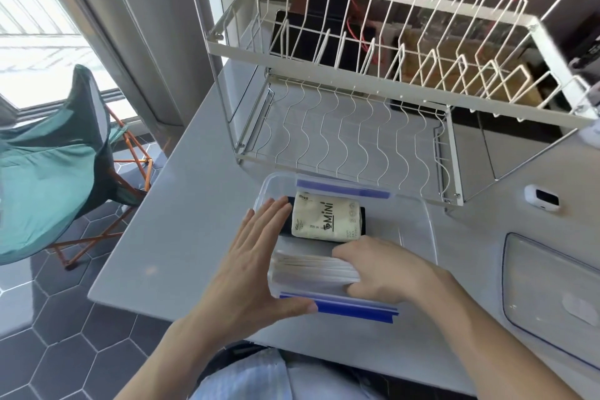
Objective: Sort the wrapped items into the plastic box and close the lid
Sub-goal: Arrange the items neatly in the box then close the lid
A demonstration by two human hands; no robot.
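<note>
Both hands are down at the plastic box, which sits on the grey bench right in front of the person, just ahead of the white dish rack.

The left hand is flat and open, fingers straight and together, laid against the box's left wall with the fingertips up near the far corner and the thumb stretched out along the near blue clip. It isn't gripping anything, more bracing the side. The right hand reaches into the box from the right, fingers bent down onto a stack of white wrapped items lying along the near side. I can't tell if it's pinching them or only pressing on top.

The box itself is clear, rectangular, lid off, with a blue clip on the near edge and another on the far edge. Inside at the back is a cream pack printed "Mini", lying flat on top of something dark. The right half of the box looks bare.

The clear lid lies off to the right on the bench, well apart from the box. A small white gadget sits beside the rack's foot.
</note>
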